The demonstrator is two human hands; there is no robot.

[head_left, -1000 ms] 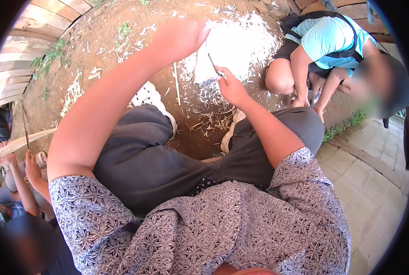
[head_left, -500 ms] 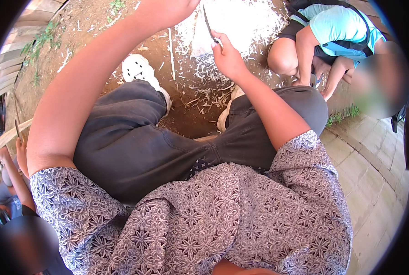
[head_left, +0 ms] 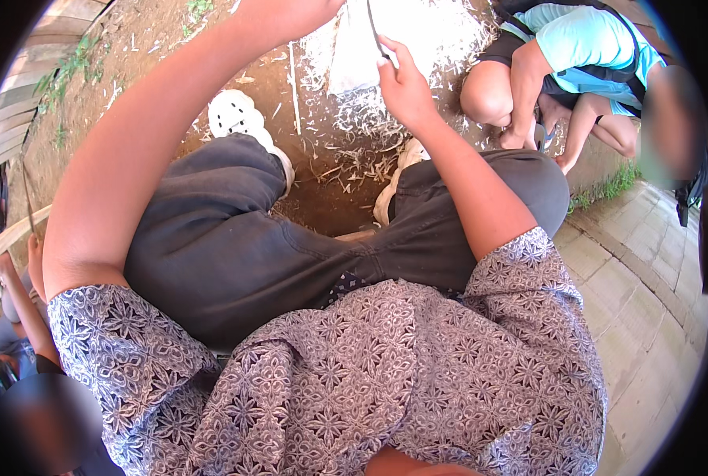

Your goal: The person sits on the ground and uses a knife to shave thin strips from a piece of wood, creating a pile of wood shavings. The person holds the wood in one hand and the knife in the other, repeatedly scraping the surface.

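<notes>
My right hand pinches one end of a thin dark blade, a knife by its look, between thumb and forefinger. The blade points up and away, running out of view at the top edge. My left hand is up at the top edge; its fingers are mostly cut off there, so what they do is hidden. Below and around the blade lies a bright, washed-out pale surface, with curled pale shavings scattered about it.
White clogs are on my feet on brown soil. A thin pale stick lies between. At right a person in a light blue shirt crouches beside paving. Another person's hand grips a pale strip at left.
My right hand and the blade have moved a little to the right. My left hand stays nearly in place. The crouching person at right has shifted slightly.
</notes>
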